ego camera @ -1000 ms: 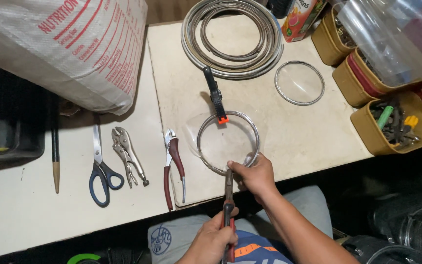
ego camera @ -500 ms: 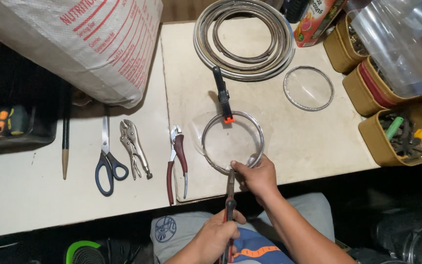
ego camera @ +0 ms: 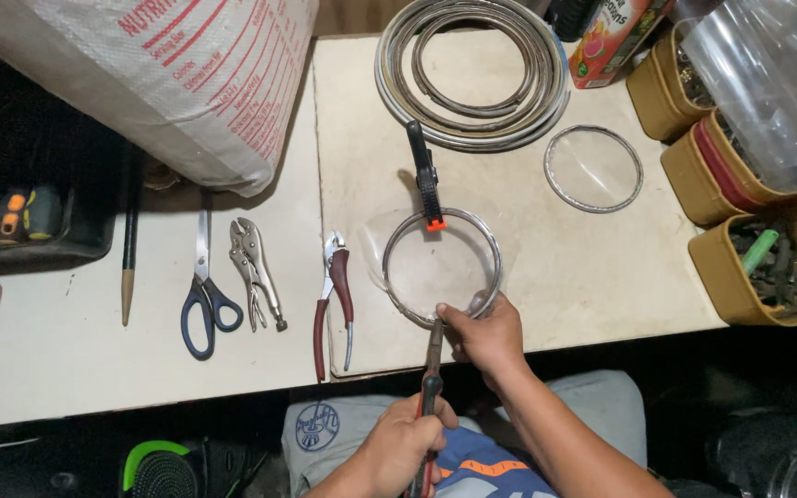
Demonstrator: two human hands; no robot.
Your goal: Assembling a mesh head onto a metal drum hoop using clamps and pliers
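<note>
A metal ring (ego camera: 491,249) with a clear sheet across it lies near the table's front edge. A black spring clamp with an orange tip (ego camera: 426,184) grips its far side. My right hand (ego camera: 483,339) pinches the ring's near rim. My left hand (ego camera: 406,444), lower down over my lap, is closed on the handles of pliers (ego camera: 433,364), whose jaws meet the ring's near rim beside my right thumb.
Red-handled pliers (ego camera: 334,300), locking pliers (ego camera: 253,272), blue scissors (ego camera: 203,300) and a pencil (ego camera: 128,267) lie to the left. A large sack (ego camera: 168,83), coiled metal strip (ego camera: 472,69), a second ring (ego camera: 594,169) and tan bins (ego camera: 767,267) sit behind and to the right.
Both hands keep the same grips on the ring and the pliers. Only the view has shifted a little to the right.
</note>
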